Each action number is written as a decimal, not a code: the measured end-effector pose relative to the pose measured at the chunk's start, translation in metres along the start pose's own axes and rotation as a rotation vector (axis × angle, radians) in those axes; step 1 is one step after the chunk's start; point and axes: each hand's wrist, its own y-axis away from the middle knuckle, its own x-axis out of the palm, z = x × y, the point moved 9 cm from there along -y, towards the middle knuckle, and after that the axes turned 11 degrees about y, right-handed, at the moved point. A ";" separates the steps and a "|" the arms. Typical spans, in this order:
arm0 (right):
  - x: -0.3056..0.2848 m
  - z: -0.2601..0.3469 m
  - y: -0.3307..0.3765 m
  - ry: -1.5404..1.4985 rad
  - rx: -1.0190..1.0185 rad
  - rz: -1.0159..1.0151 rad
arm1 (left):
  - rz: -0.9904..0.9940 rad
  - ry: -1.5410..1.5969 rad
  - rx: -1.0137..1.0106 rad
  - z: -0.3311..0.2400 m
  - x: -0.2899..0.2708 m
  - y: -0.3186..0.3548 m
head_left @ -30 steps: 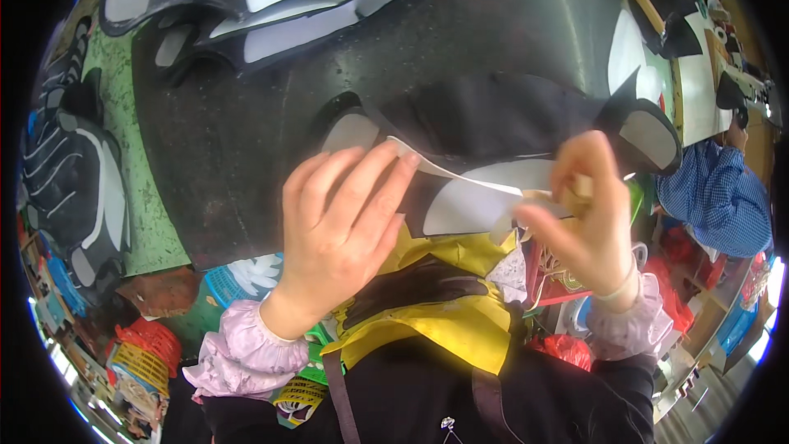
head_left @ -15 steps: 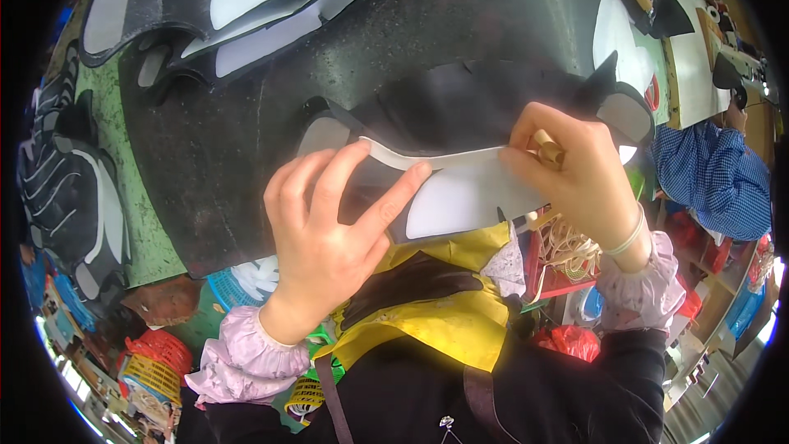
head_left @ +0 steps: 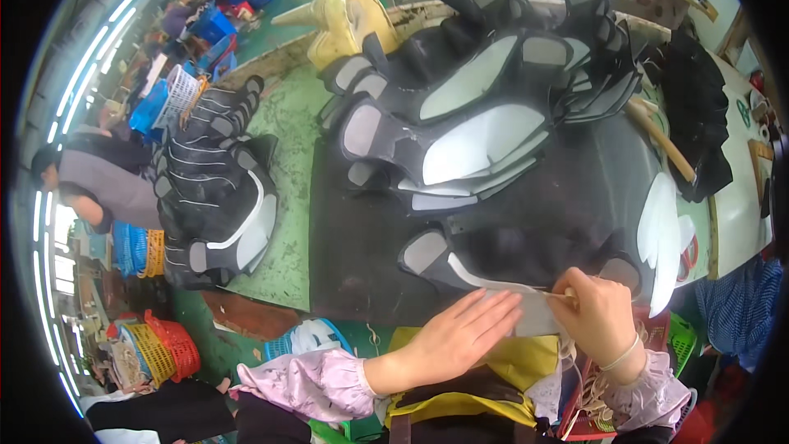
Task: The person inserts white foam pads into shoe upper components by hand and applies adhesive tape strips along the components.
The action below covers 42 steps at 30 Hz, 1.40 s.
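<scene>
Left hand (head_left: 448,337) lies flat, fingers spread, pinning the grey panel (head_left: 534,312) to the mat (head_left: 362,255) so the right hand (head_left: 600,312) can pinch its edge.

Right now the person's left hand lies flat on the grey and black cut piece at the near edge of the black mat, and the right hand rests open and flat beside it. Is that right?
Not quite. The head view shows the left hand flat on the grey and black cut piece at the near edge of the black mat, but the right hand is not open and flat: its fingers are curled and pinched at the piece's edge.
</scene>
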 end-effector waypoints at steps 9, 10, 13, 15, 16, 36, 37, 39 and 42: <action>0.013 -0.017 -0.006 -0.208 -0.014 0.010 | -0.013 -0.008 -0.012 0.001 0.003 -0.009; 0.011 -0.017 -0.011 -0.265 -0.025 0.043 | -0.035 -0.019 -0.008 0.006 0.002 -0.010; 0.007 -0.045 -0.010 -0.984 0.001 -0.027 | -0.041 -0.003 -0.024 0.008 0.000 -0.016; 0.024 -0.064 -0.002 -1.533 0.078 0.074 | -0.043 -0.002 -0.006 0.008 0.002 -0.013; 0.026 -0.067 0.000 -1.575 0.090 0.143 | -0.045 -0.009 -0.002 0.008 0.002 -0.013; 0.018 -0.056 -0.014 -0.328 0.107 0.235 | -0.018 -0.036 -0.014 0.000 0.000 -0.026; 0.018 -0.056 -0.015 -0.279 0.093 0.213 | 0.014 -0.020 -0.077 -0.002 -0.002 -0.031; 0.020 -0.054 -0.014 -0.226 0.089 0.193 | 0.049 0.003 -0.134 -0.005 0.008 -0.042; 0.011 -0.043 -0.012 0.057 0.055 0.112 | -0.051 0.107 -0.016 -0.014 0.015 -0.053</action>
